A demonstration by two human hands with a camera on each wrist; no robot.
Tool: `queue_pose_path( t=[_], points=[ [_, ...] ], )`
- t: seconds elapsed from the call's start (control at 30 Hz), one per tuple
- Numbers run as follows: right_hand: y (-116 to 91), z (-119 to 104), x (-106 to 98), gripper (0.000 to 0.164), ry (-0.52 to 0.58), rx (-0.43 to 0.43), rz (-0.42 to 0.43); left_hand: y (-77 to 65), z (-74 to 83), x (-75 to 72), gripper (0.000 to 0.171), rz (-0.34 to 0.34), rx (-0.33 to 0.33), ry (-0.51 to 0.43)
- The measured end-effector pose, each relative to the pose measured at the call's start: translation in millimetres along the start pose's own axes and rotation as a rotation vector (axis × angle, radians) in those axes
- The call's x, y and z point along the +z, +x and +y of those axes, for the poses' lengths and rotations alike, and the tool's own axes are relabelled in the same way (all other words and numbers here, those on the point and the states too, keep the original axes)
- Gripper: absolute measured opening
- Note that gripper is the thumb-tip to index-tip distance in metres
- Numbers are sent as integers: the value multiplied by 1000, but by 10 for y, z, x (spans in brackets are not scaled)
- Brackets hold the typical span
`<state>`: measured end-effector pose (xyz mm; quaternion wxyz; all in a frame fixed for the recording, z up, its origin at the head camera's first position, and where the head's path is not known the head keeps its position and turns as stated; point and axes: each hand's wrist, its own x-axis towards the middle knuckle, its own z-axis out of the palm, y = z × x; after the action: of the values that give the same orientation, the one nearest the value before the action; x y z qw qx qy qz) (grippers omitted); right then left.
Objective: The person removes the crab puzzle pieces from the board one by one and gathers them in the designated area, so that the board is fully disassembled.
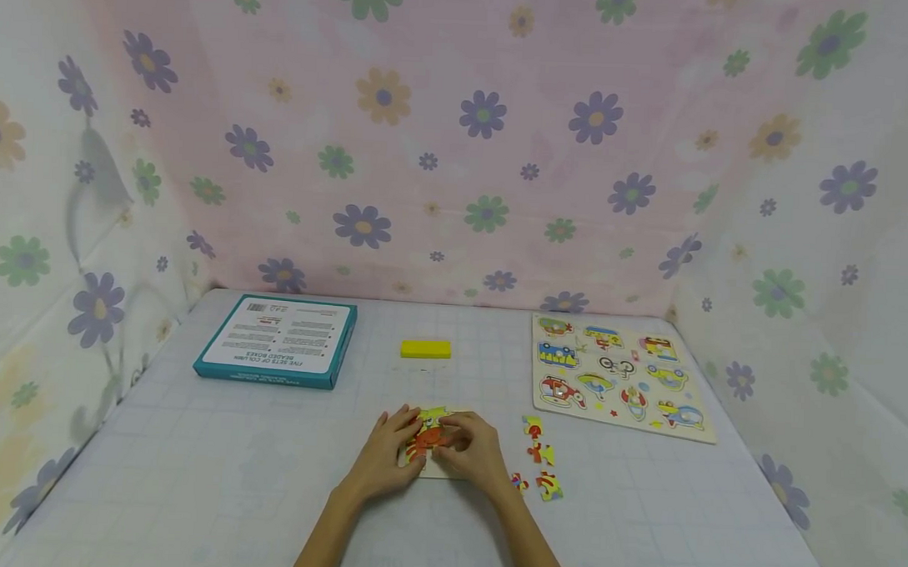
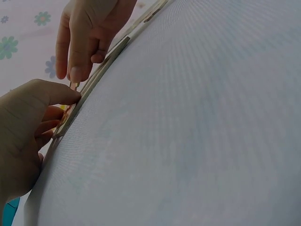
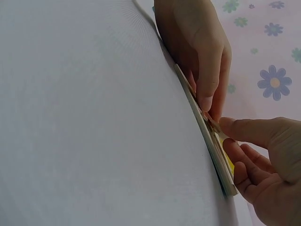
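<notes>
Puzzle board's at 6 o'clock from the yellow block. Left hand is spread along its 9 o'clock side, right hand at 3 o'clock pinching what looks like a puzzle piece (fingers hide most of it). Loose pieces sit further out, 3 to 4 o'clock. Imo if the left eases off, sideways pushing could skid everything.

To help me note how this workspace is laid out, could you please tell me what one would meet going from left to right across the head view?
Teal-edged box, left hand, small puzzle, right hand, loose puzzle pieces, vehicle picture board.
</notes>
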<state>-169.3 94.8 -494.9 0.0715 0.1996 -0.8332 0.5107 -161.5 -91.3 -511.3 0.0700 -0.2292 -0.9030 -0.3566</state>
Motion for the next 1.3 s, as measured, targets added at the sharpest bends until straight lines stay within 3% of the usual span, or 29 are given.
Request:
queue_pose_path(
  t=[0.6,0.97,1.17,1.3],
  points=[
    [5,6,19,34,7,-25,15,7,-19,5,52,-20,-11,16],
    [4,-8,21,34,174,34,13,-4,-15,6,51,12,21,9],
    [-5,-9,17,24,79,-2,-24,-4,-17,12,53,6,7,4],
    [-17,22,28,20,3,-22,-50,-15,-35,19,53,59,1,-59]
  ],
)
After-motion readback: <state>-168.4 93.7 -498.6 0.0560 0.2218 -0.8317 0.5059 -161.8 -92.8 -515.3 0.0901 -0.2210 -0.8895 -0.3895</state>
